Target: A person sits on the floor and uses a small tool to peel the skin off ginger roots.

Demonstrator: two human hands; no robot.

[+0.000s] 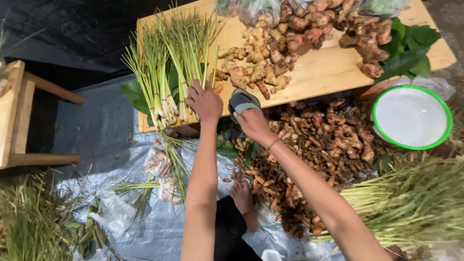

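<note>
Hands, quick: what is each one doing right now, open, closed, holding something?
Left hand: closed on lemongrass stalks on the wooden board.
Right hand: gripping a dark sandal at the board's edge.

Lemongrass bundles [166,67] just past the left hand [205,102] fingers [194,89]: green blades, pale whitish bases, tied with thin red bands. Sandal [241,101] under the right hand [253,124] fingertips: grey-blue sole, darker strap. Ginger [253,63] beyond the fingers: tan, pinkish knobs. Table [319,72]: pale yellow wood. Bowl [412,117]: white, bright green rim. Tarp [106,140]: grey-blue, glossy.
</note>
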